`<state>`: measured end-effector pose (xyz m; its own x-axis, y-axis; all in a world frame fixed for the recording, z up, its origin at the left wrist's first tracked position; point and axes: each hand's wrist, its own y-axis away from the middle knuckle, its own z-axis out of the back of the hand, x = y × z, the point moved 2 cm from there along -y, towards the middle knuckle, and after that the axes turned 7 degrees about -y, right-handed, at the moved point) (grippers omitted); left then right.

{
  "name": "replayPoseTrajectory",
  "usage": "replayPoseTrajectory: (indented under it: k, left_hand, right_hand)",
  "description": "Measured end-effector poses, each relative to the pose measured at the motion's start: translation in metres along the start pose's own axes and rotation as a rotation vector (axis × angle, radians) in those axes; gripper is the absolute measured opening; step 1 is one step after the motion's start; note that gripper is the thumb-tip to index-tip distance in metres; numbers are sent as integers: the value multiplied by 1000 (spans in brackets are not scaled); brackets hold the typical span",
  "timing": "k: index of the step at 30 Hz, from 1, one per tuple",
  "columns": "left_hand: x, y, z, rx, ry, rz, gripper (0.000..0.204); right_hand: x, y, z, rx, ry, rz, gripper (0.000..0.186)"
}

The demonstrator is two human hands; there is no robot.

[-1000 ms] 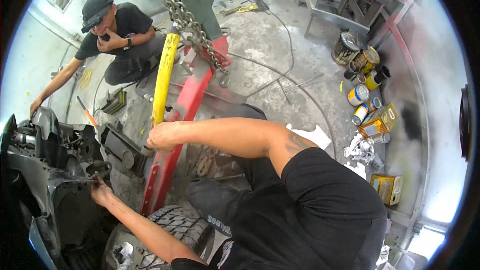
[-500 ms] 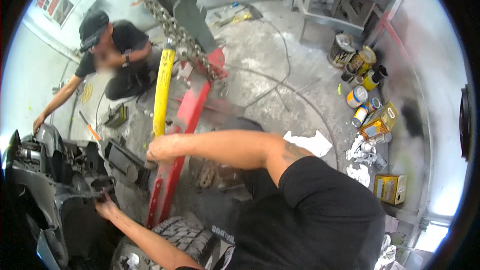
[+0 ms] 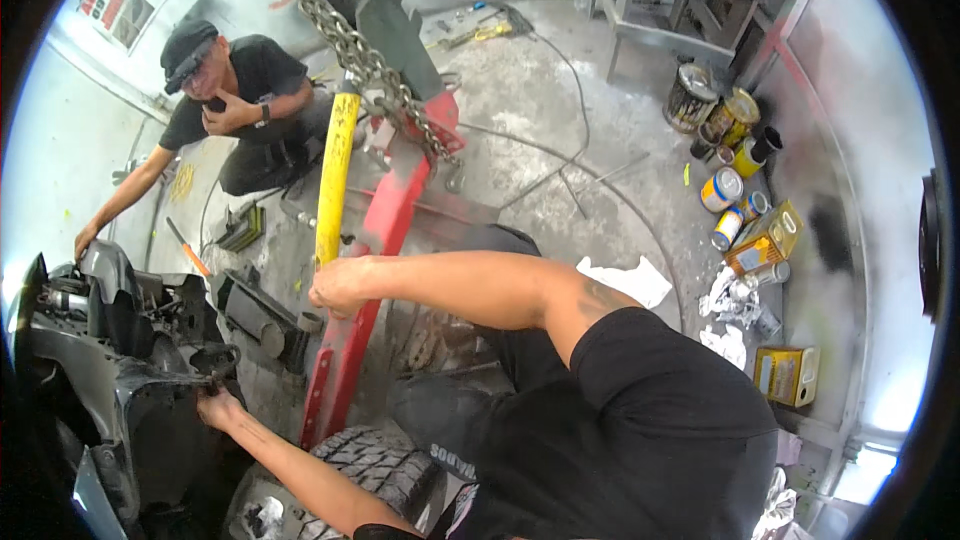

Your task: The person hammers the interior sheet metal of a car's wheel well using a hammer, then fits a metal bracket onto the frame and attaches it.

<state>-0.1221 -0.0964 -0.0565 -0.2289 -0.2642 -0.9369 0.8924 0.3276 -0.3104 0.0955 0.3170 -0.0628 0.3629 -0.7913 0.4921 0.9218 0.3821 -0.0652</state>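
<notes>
My right hand is closed round the lower end of a yellow pole-like handle. This handle stands tilted beside a red steel beam, below a hanging metal chain. Lower left, my left hand grips the torn edge of a dark car body panel; its fingertips are partly hidden behind the metal. Across the panel, a crouching co-worker rests one hand on its far part and holds the other near the mouth.
A treaded tire lies just below my left forearm. Cables cross the concrete floor. Paint cans, yellow tins and white crumpled rags line the right wall. A grey metal bench stands at the back.
The whole view has shifted slightly, so the scene sits a little farther right. Both my hands keep their holds, and the co-worker still crouches with one hand on the car body.
</notes>
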Motion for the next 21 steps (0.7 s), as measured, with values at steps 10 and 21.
replayPoseTrajectory:
  k: [10, 21]
  left_hand:
    - [-45, 38, -17, -222, 342, 200, 22]
    - [46, -72, 58, 164, -53, -209, 35]
  right_hand:
    - [17, -11, -7, 8, -65, 18, 27]
    - [28, -8, 3, -61, -87, 65, 25]
